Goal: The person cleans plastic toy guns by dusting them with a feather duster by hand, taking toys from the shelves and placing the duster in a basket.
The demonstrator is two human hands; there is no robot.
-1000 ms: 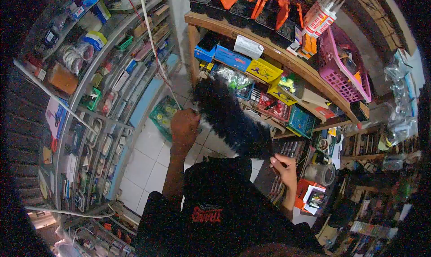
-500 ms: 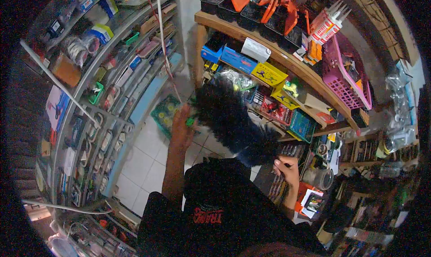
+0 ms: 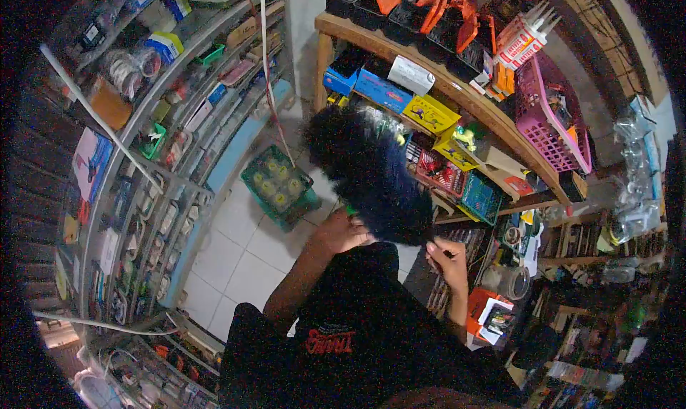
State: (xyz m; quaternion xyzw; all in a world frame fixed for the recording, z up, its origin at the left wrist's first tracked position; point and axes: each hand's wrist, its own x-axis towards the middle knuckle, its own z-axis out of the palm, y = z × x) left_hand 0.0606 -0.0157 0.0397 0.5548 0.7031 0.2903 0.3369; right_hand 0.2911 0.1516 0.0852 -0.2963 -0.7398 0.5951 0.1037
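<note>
A black, fluffy feather duster (image 3: 371, 173) with a bluish sheen spans the space in front of my chest. My right hand (image 3: 449, 260) is closed at its lower right end, thumb and fingers pinched together. Just below the feathers, near my dark shirt (image 3: 336, 302), my left hand (image 3: 343, 232) is closed with bent fingers. A small green bit (image 3: 350, 210) shows beside it, but what the fingers hold is mostly hidden. On the tiled floor beyond stands a green basket (image 3: 250, 180) holding several round, yellowish-topped items.
Metal shelves (image 3: 161, 66) crammed with packaged goods curve along the left. A wooden shelf (image 3: 443, 73) on the right bears black bins (image 3: 407, 26), a pink basket (image 3: 532, 116) and yellow boxes (image 3: 429, 116). A pale cord (image 3: 266, 51) hangs down near the green basket.
My left hand has moved right and down toward my body, uncovering the green basket. The duster has shifted slightly, while my right hand has moved a little up and left.
</note>
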